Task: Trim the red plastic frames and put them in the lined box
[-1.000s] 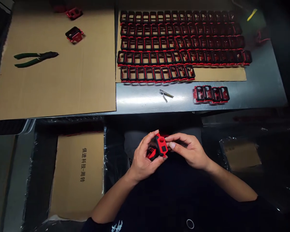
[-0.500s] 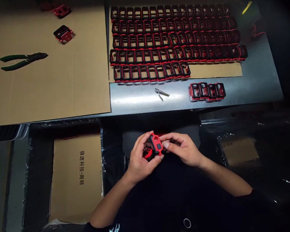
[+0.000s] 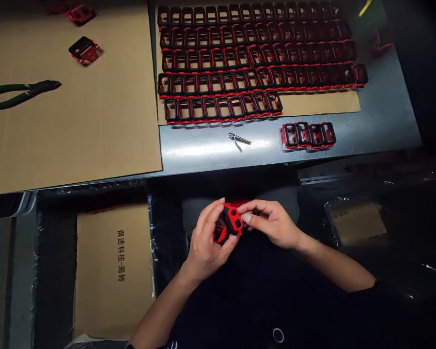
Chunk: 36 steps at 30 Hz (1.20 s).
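Note:
Over my lap, both hands meet on a small red and black plastic part. My left hand curls around it from the left, thumb and fingers closed on it. My right hand pinches its right side with the fingertips. On the metal table above lie several rows of the same red and black frames on cardboard, and a short separate row of frames nearer the front edge. A small metal clip rests on the bare metal.
A large cardboard sheet covers the table's left side, with green-handled pliers and two loose red and black parts on it. Below the table stand a cardboard box with printed characters at left and a plastic-wrapped box at right.
The hands stay on the part and turn it slightly. The view has drifted, so the table and everything on it sit further left in the frame.

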### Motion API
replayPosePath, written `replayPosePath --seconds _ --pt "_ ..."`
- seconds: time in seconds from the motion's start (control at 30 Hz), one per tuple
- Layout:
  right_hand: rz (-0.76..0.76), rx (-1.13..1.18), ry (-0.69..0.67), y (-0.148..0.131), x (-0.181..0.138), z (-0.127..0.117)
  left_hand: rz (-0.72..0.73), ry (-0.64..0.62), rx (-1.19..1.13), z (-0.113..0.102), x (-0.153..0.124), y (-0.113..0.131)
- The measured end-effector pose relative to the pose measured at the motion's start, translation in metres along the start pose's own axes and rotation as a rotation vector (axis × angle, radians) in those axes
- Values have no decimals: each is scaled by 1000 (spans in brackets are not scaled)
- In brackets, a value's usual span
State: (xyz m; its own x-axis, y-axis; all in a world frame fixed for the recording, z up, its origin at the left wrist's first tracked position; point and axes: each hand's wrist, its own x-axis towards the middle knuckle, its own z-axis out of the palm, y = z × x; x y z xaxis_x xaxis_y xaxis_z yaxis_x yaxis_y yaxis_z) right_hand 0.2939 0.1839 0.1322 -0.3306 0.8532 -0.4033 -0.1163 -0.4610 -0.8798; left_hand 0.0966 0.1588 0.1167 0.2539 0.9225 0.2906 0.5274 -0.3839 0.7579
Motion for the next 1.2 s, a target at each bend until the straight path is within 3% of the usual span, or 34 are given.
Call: replayPosePath --seconds 0.23,0.43,0.6,0.83,0.93,1.2 --pt "-15 -26 -50 -4 0 0 38 4 -8 6 -5 -7" --pt "-76 -270 -31 -10 -1 6 107 -1 22 6 -5 -10" --pt "-225 -457 26 -8 1 9 233 32 122 4 -3 -9" --pt "-140 -263 -77 -5 0 0 332 42 83 1 -3 -12" --pt "1 -68 -141 -2 1 -2 275 7 -73 1 -5 -11" --pt "332 354 -268 9 9 -8 -154 -89 -403 -2 -10 -1"
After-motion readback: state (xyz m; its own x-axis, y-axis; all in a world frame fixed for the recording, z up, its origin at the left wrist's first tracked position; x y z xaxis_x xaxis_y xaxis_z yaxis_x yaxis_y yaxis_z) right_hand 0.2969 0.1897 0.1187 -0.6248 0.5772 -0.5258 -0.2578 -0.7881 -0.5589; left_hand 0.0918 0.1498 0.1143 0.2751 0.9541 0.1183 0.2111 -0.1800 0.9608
